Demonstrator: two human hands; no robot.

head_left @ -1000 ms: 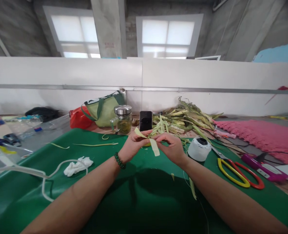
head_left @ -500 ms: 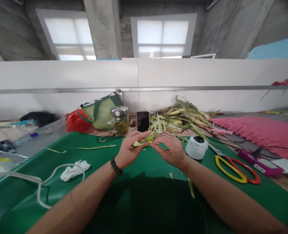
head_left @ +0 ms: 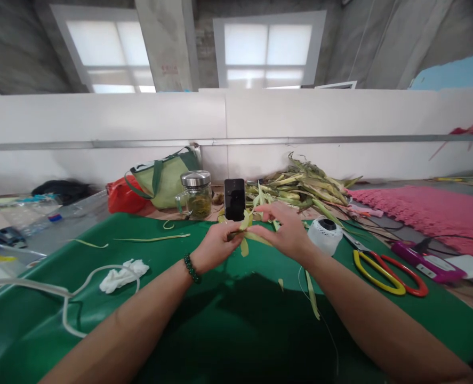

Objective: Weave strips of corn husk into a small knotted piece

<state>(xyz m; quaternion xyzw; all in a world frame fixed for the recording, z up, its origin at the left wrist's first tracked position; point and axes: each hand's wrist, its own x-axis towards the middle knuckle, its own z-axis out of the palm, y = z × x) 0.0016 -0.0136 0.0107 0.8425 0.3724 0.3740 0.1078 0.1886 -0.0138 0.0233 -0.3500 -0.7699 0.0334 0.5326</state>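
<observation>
My left hand is closed in a pinch on a small bunch of pale green leaf strips, whose ends stick out above and below the fingertips. Opposite it, my right hand has thumb and index finger spread apart, the thumb beside a strip that points right. Whether that thumb presses on the strip I cannot tell. Just beyond the hands a black phone stands upright. To the right of my right hand sits a white spool of thread. Cut leaf scraps lie under my right forearm.
Large scissors with yellow and red handles lie at right, near a purple device. Behind are a heap of leaves, a lidded glass jar and a green bag. Crumpled tissue and a pale cable lie left on the green mat.
My right hand has moved slightly away from the left, its thumb and index finger parting. The leaf strips now fan out between the hands, one hanging down. The view has tilted slightly.
</observation>
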